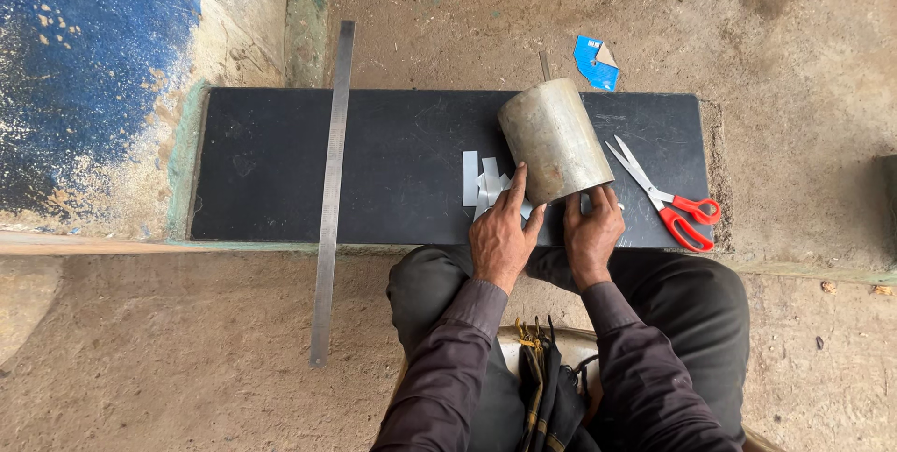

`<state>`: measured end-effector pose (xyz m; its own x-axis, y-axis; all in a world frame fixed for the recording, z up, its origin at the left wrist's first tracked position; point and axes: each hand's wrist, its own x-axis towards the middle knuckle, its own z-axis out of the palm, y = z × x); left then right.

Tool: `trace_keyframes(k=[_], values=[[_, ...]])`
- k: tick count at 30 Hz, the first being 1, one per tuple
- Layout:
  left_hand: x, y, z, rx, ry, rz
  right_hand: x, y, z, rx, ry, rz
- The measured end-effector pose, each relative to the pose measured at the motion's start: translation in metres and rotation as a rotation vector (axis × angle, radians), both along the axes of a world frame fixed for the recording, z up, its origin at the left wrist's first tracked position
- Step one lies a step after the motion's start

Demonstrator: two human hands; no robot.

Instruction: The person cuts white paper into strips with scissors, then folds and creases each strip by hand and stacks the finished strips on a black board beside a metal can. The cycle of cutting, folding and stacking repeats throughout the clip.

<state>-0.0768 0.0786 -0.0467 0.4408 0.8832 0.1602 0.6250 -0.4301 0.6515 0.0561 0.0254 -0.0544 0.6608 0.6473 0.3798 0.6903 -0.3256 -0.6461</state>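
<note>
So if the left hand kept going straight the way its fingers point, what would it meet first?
Probably the metal cylinder: the left hand points up the board, its fingertips already at the cylinder's near end, beside the grey strips.

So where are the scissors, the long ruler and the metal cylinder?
scissors (665,198): head view, near the pivot by the red handles.
long ruler (332,190): head view, mid-length of the strip.
metal cylinder (559,139): head view, curved side.

Dark plum long sleeves, buttoned cuffs, black trousers, bare hands (547,233)
</note>
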Motion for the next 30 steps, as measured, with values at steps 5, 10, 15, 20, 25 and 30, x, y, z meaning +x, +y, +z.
trace_keyframes(k=[5,10,15,20,25,30], values=[[0.001,0.0,0.001,-0.022,-0.009,0.004,-0.002,-0.006,-0.002,-0.007,-0.098,0.063],[0.001,0.0,0.002,-0.043,-0.002,0.004,-0.004,-0.007,-0.006,0.017,-0.083,0.053],[0.001,0.0,0.001,-0.052,-0.016,0.002,0.003,0.0,-0.013,-0.02,-0.04,0.028],[0.002,0.0,0.0,-0.052,-0.011,0.003,0.01,0.003,-0.012,-0.037,-0.163,0.109],[0.002,0.002,0.0,-0.05,-0.026,0.007,0.002,-0.007,0.001,-0.071,-0.316,0.125],[0.001,0.002,0.001,-0.1,0.005,-0.005,-0.004,-0.02,0.013,-0.237,-0.176,0.032]])
